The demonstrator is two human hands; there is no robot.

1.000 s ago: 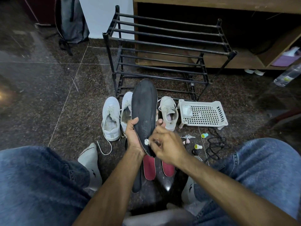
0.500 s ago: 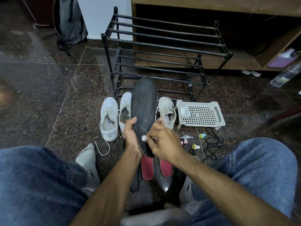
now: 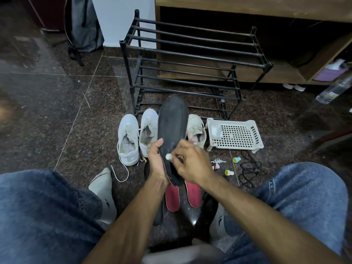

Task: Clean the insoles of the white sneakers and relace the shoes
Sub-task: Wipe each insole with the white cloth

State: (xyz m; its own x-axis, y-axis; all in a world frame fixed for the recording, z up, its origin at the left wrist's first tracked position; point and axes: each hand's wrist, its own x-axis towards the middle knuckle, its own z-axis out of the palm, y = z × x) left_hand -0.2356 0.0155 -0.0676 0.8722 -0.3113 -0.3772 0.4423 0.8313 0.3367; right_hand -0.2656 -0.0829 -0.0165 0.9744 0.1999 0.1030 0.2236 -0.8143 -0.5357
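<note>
Insole (image 3: 172,128), black, held upright in mid-air above the floor, heel end down, toe end up and away from the person. Long axis runs near-vertical in view, leaning slightly right at the top. Left hand (image 3: 157,161) grips the lower left edge, thumb over the face, fingers curled behind. Right hand (image 3: 190,164) sits just right of the heel end, fingertips pinching a small white wad (image 3: 168,156), apparently cloth or tissue, pressed against the insole's face. The uncleaned length lies up and away from the right hand, so the wiping stroke likely has to travel along the long axis toward the toe.

Insole surface matte, foam-like, flat with rounded toe; faint pale smears near the middle. Thin and flexible by the look of it, so the left-hand grip probably must brace against wiping pressure.

On the floor beyond: white sneakers (image 3: 128,141), laces loose, one lace trailing. Two red insoles (image 3: 172,199) lie flat under the hands, side by side. White perforated plastic basket (image 3: 236,134) to the right; black tubular shoe rack (image 3: 190,60) behind. Floor is polished dark speckled stone.
</note>
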